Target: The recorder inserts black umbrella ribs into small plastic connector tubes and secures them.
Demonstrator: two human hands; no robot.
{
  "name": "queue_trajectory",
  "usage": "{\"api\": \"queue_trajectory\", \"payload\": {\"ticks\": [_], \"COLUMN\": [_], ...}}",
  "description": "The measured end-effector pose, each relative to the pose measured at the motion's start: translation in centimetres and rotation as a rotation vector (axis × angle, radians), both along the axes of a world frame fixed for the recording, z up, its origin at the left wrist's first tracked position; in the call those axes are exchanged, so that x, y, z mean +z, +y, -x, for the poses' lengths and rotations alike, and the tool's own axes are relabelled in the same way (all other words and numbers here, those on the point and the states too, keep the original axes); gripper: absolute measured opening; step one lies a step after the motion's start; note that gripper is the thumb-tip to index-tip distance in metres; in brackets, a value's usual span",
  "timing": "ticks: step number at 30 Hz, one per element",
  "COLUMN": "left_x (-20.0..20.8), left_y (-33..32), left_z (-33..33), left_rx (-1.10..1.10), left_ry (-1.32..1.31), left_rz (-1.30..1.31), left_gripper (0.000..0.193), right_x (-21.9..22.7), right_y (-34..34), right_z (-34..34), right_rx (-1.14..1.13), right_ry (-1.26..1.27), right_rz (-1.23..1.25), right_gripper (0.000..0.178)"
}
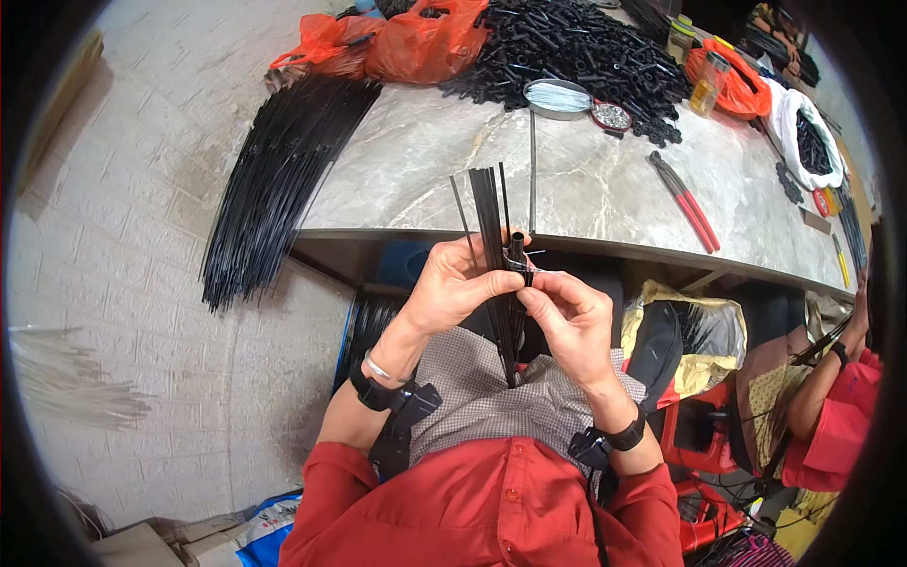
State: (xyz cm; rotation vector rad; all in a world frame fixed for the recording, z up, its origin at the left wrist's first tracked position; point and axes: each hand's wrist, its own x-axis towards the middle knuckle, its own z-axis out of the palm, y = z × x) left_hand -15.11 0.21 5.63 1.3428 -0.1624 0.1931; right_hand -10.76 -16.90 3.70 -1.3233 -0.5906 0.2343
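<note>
In front of my lap, my left hand [458, 283] is closed round a bundle of thin, flat black rods [487, 208], which stand upright and run down to my thighs. A short black tubular fitting [517, 248] shows its open top just right of the rods, between both hands. My right hand [572, 317] is closed in a pinch at the base of this fitting, thumb tip close to my left thumb. A thin pale strand or wire sticks out there. What the right fingertips grip is too small and partly covered to make out.
Along the grey marble-look table [416, 161] lie a sheaf of black rods [283, 180], a heap of black fittings [576, 57], an oval tin of pale strips [557, 97], a red dish [611, 116] and red-handled pliers [688, 203]. A co-worker's arm [822, 383] is at right.
</note>
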Motion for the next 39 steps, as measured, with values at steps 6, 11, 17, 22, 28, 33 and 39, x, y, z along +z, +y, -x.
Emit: {"api": "queue_trajectory", "payload": {"ticks": [6,11,17,22,28,33,39], "left_x": [0.1,-0.1,-0.1,-0.1,0.3,0.7,1.0], "left_y": [0.1,0.3,0.0,-0.1,-0.4,-0.6,-1.7], "left_z": [0.1,0.0,0.0,-0.5,-0.6,-1.0,-0.9], "left_rx": [0.035,-0.012,-0.004,-0.047,-0.075,-0.101,-0.088], "left_ry": [0.020,0.012,0.030,0.034,0.038,0.054,0.054], "left_rz": [-0.041,-0.057,-0.075,-0.072,-0.076,-0.132,-0.173], "left_gripper": [0.035,0.034,0.034,0.036,0.037,0.039,0.045], "right_x": [0.0,0.3,-0.2,-0.2,-0.3,-0.3,-0.7], "right_y": [0.2,0.3,-0.1,-0.4,-0.8,-1.0,-1.4], "right_z": [-0.4,0.1,-0.4,-0.9,-1.1,-1.6,-1.3], "right_rx": [0.026,0.009,0.046,0.045,0.086,0.077,0.040], "right_ry": [-0.024,0.143,0.125,0.103,0.231,0.286,0.199], "right_rz": [0.056,0.015,-0.010,-0.006,-0.048,-0.071,-0.076], "right_gripper": [0.013,0.010,0.010,0.011,0.011,0.012,0.011]}}
